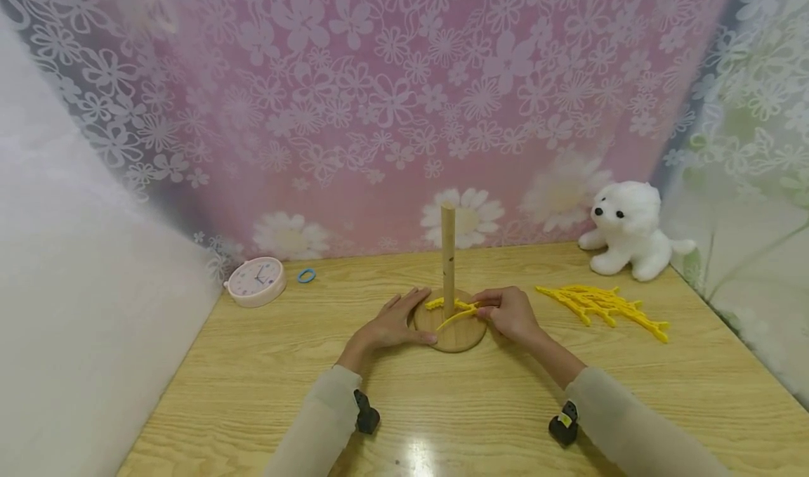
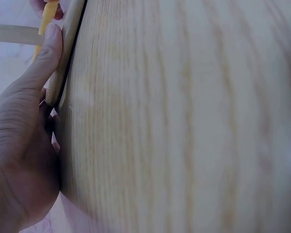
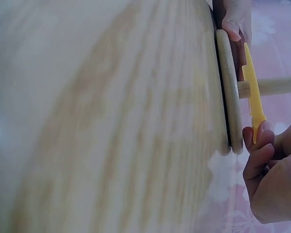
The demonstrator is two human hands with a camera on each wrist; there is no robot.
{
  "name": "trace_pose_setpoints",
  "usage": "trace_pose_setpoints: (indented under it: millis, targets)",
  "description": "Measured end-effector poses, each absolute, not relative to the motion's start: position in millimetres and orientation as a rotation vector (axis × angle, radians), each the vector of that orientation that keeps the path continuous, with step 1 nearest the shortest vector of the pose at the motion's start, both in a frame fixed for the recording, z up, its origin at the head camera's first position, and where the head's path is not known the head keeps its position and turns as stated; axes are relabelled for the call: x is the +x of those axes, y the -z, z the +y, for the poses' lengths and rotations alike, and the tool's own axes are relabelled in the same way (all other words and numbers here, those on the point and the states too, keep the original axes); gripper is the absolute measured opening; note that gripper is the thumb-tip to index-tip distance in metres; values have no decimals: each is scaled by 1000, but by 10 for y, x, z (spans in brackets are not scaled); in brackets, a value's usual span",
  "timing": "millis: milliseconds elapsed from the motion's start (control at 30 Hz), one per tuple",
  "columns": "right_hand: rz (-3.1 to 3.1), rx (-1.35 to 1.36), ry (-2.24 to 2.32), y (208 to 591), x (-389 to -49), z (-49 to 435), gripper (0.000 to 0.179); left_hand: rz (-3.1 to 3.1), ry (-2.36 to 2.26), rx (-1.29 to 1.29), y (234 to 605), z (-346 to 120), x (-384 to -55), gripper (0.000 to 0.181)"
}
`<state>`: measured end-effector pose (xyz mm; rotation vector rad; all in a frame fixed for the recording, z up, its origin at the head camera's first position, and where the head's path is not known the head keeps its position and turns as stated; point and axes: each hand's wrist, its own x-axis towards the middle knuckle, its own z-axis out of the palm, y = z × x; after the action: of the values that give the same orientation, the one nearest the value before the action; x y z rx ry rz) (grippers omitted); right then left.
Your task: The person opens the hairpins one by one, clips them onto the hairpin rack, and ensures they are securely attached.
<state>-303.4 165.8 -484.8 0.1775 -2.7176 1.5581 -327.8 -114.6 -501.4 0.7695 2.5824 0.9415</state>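
A round wooden base with an upright wooden post stands on the table. My left hand rests along the base's left rim, fingers spread behind and thumb in front; the left wrist view shows the thumb on the rim. On the right, my right hand pinches a yellow branch-shaped plastic piece just above the base. Yellow strips lie before and behind the post's foot; whether they are one piece I cannot tell. In the right wrist view, thumb and fingers grip the end of the yellow piece.
Several more yellow branch-shaped pieces lie in a pile to the right. A white plush dog sits at the back right. At the back left are a pink clock and a small blue ring. A flowered curtain hangs behind.
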Motion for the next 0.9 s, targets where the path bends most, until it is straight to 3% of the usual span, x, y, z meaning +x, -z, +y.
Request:
trace_pose_setpoints:
  millis: [400, 900]
  targets:
    - [-2715, 311, -1427, 4840, -3017, 1638, 18, 2574, -967, 758, 4994, -1140, -3275, 106]
    - [-2781, 357, -1706, 4844, -2962, 1697, 28, 2575, -954, 736, 5019, -1137, -3272, 105]
